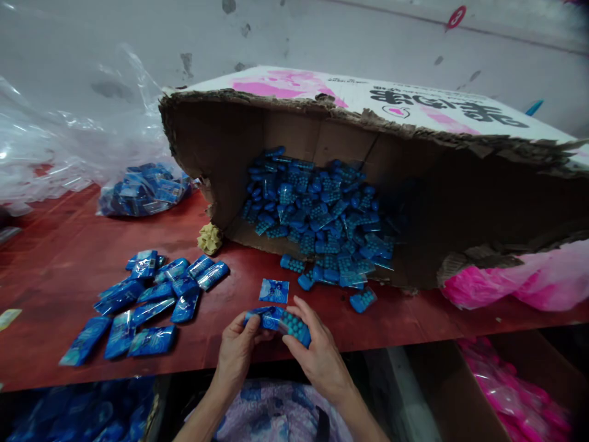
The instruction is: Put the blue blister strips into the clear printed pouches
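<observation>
Both hands, left hand (pixel 237 350), right hand (pixel 317 356), grasping blue packet (pixel 278 320); torn box (pixel 414 202) behind; sachets (pixel 142 301) left.

Packing workshop, torn cardboard carton (pixel 414 202) spilling blue packets (pixel 322 221), red workbench (pixel 59 258)

Red table (pixel 69 258) with torn carton (pixel 368 159), loose blue packets (pixel 147 301), bagged packets (pixel 142 190), clear plastic (pixel 55 147).

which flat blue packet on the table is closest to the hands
The single blue packet lying alone just beyond the hands, in front of the torn cardboard box; the other flat packets lie heaped further left.
</observation>
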A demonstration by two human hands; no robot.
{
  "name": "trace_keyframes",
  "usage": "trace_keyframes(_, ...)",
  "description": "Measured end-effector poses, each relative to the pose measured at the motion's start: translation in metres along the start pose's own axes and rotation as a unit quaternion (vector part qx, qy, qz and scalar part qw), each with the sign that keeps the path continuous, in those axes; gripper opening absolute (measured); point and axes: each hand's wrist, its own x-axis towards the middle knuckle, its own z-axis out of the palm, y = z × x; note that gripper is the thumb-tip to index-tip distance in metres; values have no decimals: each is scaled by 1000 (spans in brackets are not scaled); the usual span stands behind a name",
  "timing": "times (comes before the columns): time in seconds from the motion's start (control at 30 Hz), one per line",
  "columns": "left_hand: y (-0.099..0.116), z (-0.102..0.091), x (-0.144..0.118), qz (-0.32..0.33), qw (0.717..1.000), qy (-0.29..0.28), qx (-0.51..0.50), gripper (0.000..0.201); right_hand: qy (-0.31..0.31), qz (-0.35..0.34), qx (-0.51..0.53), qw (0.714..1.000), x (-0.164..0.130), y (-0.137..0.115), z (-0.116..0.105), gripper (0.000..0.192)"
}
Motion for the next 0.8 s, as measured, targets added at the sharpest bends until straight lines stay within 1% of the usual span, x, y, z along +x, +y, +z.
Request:
trace_keyframes(0.13, 3, 5, -1, -28, 999, 30, -28, 30, -2, -38, -51, 998, -2, 4, 3, 62)
trace_keyframes(0.33, 6, 10, -3, -64, 996, 52, -29, 30, -9, -60, -63, 996, -1, 6, 2, 65)
trace_keyframes(0.4, 7, 10, -4, -62, 996, 58, -21, 30, -13, -65, -67, 996, -1, 7, 3, 67)
trace_keyframes(0.5, 8, 9, -4, -32, 997, 68, 13, 30, -27, -65, -52, 996, 0, 11, 3, 72)
trace_keyframes(0.6, 8, 7, -1, -8, 996, 74, 44, 29, -40, -37, -4, 999, 1, 12, 1, 76)
trace_keyframes(0.7, 8, 6, 0, -22, 998, 50, 21, 27, -46, 19, 65, 997, 2, 8, 0, 79)
trace_keyframes(0.8, 8, 6, 0, -38, 998, 54, -8, 28, -47, 39, 88, 994, 2, 5, 0, 79)
